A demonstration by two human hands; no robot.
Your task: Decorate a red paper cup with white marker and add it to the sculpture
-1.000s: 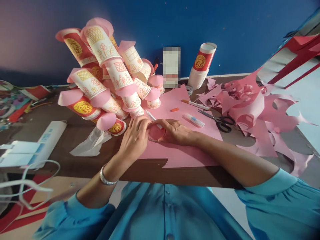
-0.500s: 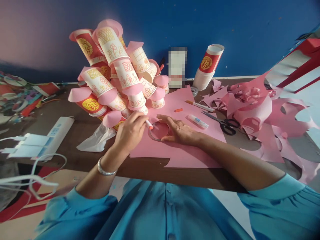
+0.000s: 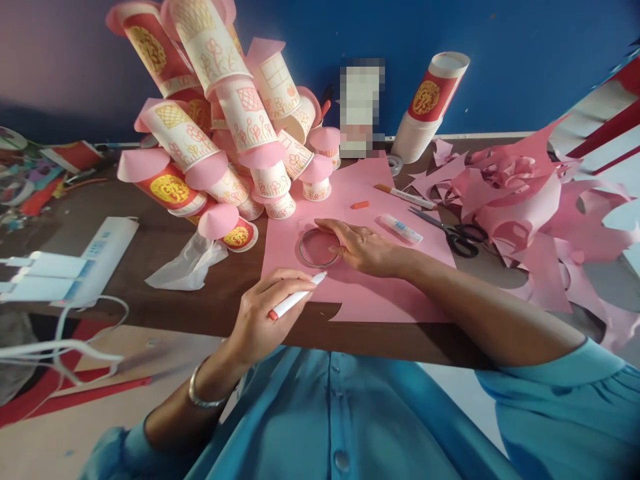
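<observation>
Pink paper (image 3: 390,293) lies on the dark table, and a thin round ring (image 3: 301,248) rests flat on it. My right hand (image 3: 357,248) lies on the paper at the ring's right side, fingers stretched out and touching its edge. My left hand (image 3: 270,308) is closed around a white marker (image 3: 295,299) with a red end, just below and left of the ring. The marker's tip points up and to the right, near the ring's lower edge. A glue stick (image 3: 399,229) and an orange marker cap (image 3: 359,205) lie beyond my right hand.
Decorated paper cups with pink cone roofs (image 3: 250,127) are stacked at the back left. Black scissors (image 3: 463,241), pink scraps (image 3: 525,213) and a cup stack (image 3: 425,110) stand or lie to the right. A white power strip (image 3: 103,257) is at the left.
My left hand has moved down toward me with the marker, from the ring's upper left to below it. My right hand stays at the ring. The view has tilted slightly down.
</observation>
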